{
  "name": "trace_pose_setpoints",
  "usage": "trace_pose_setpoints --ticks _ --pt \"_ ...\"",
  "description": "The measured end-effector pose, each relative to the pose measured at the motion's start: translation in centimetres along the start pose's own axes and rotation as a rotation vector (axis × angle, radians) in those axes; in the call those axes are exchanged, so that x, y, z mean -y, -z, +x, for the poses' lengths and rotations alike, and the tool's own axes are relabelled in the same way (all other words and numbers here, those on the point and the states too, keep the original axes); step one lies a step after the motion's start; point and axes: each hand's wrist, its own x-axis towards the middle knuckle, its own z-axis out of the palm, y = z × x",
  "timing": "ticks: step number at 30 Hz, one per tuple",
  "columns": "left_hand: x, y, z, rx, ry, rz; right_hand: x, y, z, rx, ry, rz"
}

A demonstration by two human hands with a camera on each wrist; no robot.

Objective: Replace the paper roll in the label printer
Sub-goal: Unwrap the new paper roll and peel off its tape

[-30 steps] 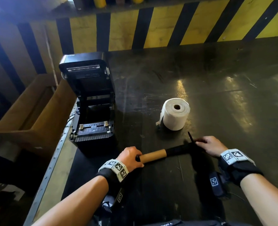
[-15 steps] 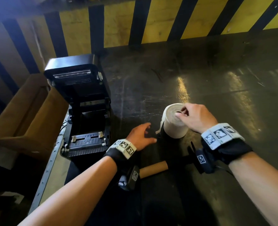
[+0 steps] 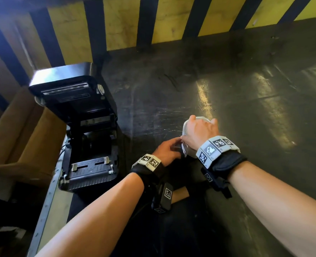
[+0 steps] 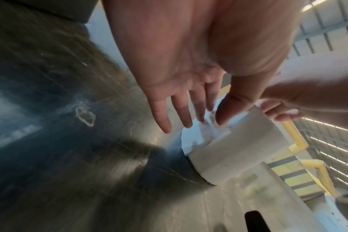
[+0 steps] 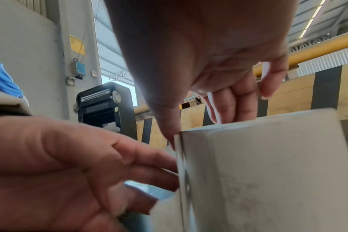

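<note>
A white paper roll (image 3: 189, 152) stands on end on the dark tabletop (image 3: 246, 108). My right hand (image 3: 199, 132) grips it from above, thumb on its side and fingers over the top rim, as the right wrist view shows (image 5: 218, 62). My left hand (image 3: 165, 150) reaches to the roll's left side. Its nearly straight fingertips (image 4: 203, 119) touch the loose paper end (image 4: 205, 133). The black label printer (image 3: 90, 164) stands at the left with its lid (image 3: 66, 93) raised and its bay without a roll. The empty cardboard core (image 3: 180, 194) lies under my forearms.
A brown cardboard box (image 3: 23, 136) sits left of the printer, beyond the table's metal edge (image 3: 47, 201). A yellow-and-black striped wall (image 3: 172, 21) closes the back. The tabletop stretches to the right of the roll.
Both hands have let go of the spindle with the cardboard core, which now lies near me. My right hand has moved onto the roll and my left hand has reached its loose end.
</note>
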Motion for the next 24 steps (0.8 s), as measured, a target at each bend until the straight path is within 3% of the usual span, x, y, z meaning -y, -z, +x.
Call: trace_pose_setpoints --ticks 5,9,11,15,19,24 --pt "-0.2 0.2 -0.7 -0.001 0.002 -0.098 -1.0 1.2 -0.3 0.076 -0.014 0.186" --pt "-0.7 1.1 -1.1 -0.190 -0.012 -0.138 -4.0 3.7 -0.8 0.168 -0.192 0.592" --pt "-1.3 1.9 -1.6 -0.252 0.029 -0.190 -5.2 4.1 -1.1 0.148 -0.232 0.810" --pt "-3.2 2.7 -3.6 -0.184 0.052 -0.501 -6.3 4.2 -2.4 0.138 -0.298 1.267" --pt "-5.0 2.8 -5.5 -0.084 -0.047 -0.672 -5.8 4.8 -3.8 0.195 -0.274 1.610" --pt "-5.8 3.0 -7.2 -0.099 -0.077 -0.686 -4.8 5.7 -5.3 0.226 -0.257 1.691"
